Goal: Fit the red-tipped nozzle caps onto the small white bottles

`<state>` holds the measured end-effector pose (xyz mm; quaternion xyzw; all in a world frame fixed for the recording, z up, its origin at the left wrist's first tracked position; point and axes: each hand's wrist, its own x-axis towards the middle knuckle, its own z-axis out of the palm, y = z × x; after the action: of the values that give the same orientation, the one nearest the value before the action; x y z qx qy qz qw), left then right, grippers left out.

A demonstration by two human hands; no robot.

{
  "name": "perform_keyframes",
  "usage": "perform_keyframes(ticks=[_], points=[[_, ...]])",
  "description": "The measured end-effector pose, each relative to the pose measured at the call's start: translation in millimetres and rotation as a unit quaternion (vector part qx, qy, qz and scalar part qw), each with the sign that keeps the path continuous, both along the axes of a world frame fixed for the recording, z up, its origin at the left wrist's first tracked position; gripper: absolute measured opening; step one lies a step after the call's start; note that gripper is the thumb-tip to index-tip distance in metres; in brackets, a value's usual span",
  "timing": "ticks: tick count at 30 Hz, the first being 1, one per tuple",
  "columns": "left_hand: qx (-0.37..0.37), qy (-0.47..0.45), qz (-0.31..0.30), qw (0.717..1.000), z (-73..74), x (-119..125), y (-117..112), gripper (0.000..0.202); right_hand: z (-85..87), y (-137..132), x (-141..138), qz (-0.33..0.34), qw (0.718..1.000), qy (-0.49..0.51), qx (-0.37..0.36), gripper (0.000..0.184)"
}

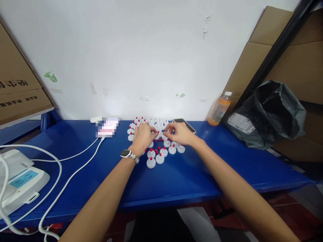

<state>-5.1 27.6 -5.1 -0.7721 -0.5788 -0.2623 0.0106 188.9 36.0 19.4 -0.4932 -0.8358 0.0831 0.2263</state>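
Several small white caps with red tips (159, 158) lie in a cluster on the blue table (191, 178), near the wall. My left hand (143, 136), with a watch on its wrist, rests over the left of the cluster, fingers curled down among the caps. My right hand (178, 133) hovers over the right of the cluster, fingers bent and pinched toward the left hand. What each hand pinches is too small to make out. Loose red tips (159, 148) lie between the caps.
A dark phone (187, 124) lies behind my right hand. An orange bottle (220, 109) stands at the wall; a black bag (270, 114) sits to its right. White cables (70, 168) run to a white device (20, 183) at left. Cardboard boxes (17, 90) flank both sides.
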Motion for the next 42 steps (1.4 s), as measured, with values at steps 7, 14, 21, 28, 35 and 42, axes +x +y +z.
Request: perform_keyframes(ticks=[7, 14, 21, 28, 35, 42], points=[[-0.015, 0.003, 0.001, 1.000, -1.9, -4, 9, 0.024, -0.5, 36, -18, 0.020, 0.996, -0.089, -0.008, 0.017], [0.009, 0.011, 0.015, 1.000, 1.1, -8, 12, 0.029, -3.0, 26, -10, 0.018, 0.997, 0.069, -0.011, 0.009], [0.026, -0.121, -0.175, 0.977, 8.5, -14, -13, 0.038, -9.3, 10, -15, 0.113, 0.906, 0.382, -0.144, 0.025], [0.013, -0.172, -0.123, 0.977, 9.3, -23, -18, 0.033, -12.7, -3, -14, 0.044, 0.993, 0.105, 0.015, 0.025], [0.027, -0.165, -0.139, 0.976, 8.4, -16, -18, 0.036, -6.3, 1, -20, 0.016, 0.985, -0.171, 0.019, 0.016], [0.014, -0.154, -0.146, 0.977, 6.1, -14, -18, 0.035, -10.3, 5, -20, 0.011, 0.995, -0.093, 0.035, 0.011]])
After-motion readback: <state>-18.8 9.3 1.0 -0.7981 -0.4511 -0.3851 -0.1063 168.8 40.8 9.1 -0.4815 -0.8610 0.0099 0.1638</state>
